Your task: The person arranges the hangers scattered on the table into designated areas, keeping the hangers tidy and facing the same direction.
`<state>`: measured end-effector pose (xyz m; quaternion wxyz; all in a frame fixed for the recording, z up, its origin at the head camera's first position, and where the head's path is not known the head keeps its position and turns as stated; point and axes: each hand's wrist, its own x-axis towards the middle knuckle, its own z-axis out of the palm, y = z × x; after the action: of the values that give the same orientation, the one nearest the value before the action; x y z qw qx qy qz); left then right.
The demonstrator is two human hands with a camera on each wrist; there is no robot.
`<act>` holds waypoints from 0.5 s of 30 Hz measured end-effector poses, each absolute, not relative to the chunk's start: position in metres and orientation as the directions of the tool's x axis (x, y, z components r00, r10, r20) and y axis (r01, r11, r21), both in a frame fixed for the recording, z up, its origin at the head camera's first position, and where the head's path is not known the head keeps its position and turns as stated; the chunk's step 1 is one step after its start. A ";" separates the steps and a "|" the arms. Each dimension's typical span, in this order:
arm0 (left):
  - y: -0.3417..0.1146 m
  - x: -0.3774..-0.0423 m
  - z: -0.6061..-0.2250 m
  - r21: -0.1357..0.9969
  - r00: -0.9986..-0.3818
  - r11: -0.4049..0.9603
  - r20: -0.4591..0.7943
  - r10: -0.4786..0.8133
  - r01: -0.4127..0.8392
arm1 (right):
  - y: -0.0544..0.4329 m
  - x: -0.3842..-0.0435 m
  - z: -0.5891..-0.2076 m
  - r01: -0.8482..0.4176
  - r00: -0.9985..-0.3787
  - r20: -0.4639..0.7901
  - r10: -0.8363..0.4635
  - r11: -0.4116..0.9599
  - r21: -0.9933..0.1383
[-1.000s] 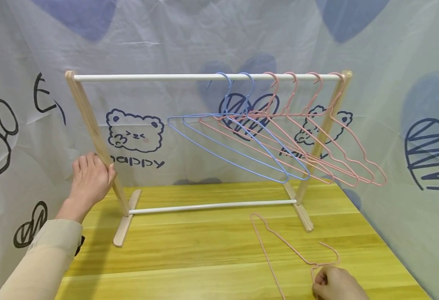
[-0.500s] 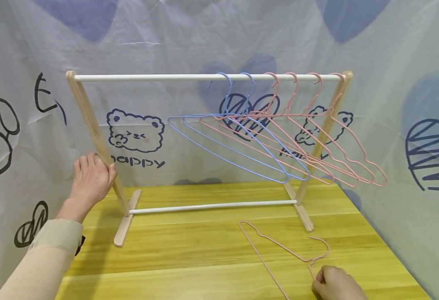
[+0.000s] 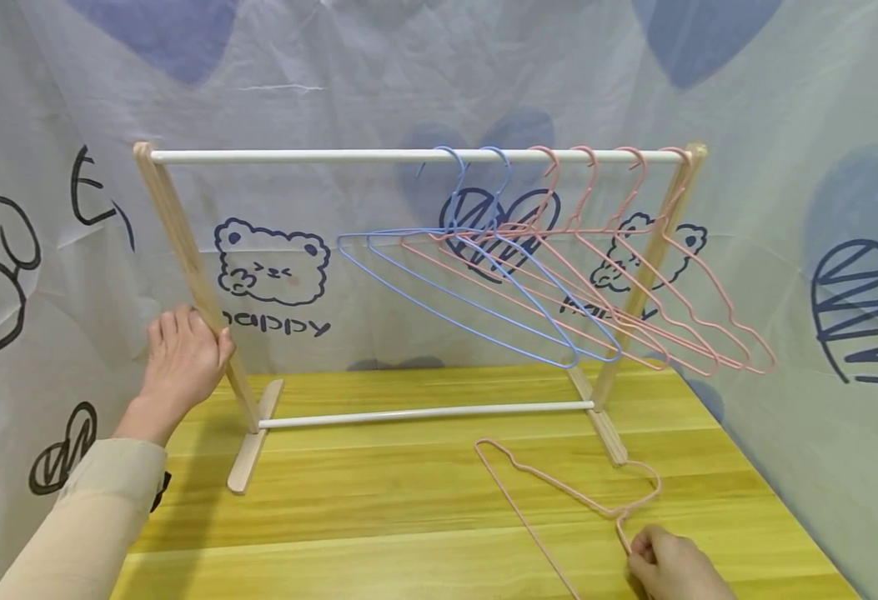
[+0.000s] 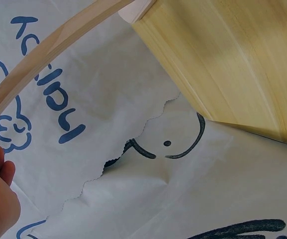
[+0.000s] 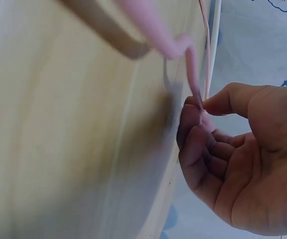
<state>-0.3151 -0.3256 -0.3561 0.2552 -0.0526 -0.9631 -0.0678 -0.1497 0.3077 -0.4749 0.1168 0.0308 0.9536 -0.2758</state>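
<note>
My left hand (image 3: 187, 354) grips the left wooden upright (image 3: 197, 275) of a small clothes rack, fingers curled round it; in the left wrist view only part of that hand (image 4: 1, 189) shows at the edge. At the lower right of the head view, my right hand (image 3: 674, 565) pinches a pink clothes hanger (image 3: 559, 486) by its shoulder wire, close over the table. The hanger's hook points away to the right, near the rack's right foot. In the right wrist view, thumb and fingers (image 5: 228, 99) close on the pink wire (image 5: 190, 64). The hanger's near end is cut off.
On the rack's white top rail (image 3: 296, 156) hang two blue hangers (image 3: 454, 308) and several pink hangers (image 3: 709, 283), bunched toward the right. A lower white rail (image 3: 423, 412) joins the feet on the yellow wooden table (image 3: 333, 517). A printed cloth (image 3: 378, 75) surrounds everything.
The pink hanger in my right hand has shifted left and turned, its hook now tilted up and closer to the rack's right foot. My left hand stays on the upright.
</note>
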 end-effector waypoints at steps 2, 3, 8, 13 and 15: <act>-0.326 -0.315 -0.356 0.101 -0.864 0.986 0.499 0.068 0.136 | 0.307 -0.151 -0.474 0.112 -0.976 -0.216 -0.005 0.844 -0.525; -0.325 -0.315 -0.356 0.100 -0.864 0.986 0.499 0.068 0.136 | 0.306 -0.151 -0.474 0.107 -0.980 -0.200 -0.001 0.843 -0.527; -0.325 -0.314 -0.356 0.094 -0.863 0.986 0.500 0.074 0.139 | 0.304 -0.153 -0.471 0.075 -0.991 -0.137 0.000 0.837 -0.542; -0.325 -0.315 -0.356 0.089 -0.858 0.985 0.507 0.082 0.147 | 0.299 -0.154 -0.465 0.075 -0.993 -0.116 0.011 0.819 -0.569; -0.325 -0.315 -0.356 0.092 -0.858 0.985 0.508 0.082 0.148 | 0.297 -0.154 -0.463 0.071 -0.994 -0.105 0.012 0.814 -0.577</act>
<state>-0.3145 -0.3249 -0.3559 0.2601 -0.0599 -0.9616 -0.0640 -0.1542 0.2973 -0.4627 0.0483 0.0217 0.9511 -0.3043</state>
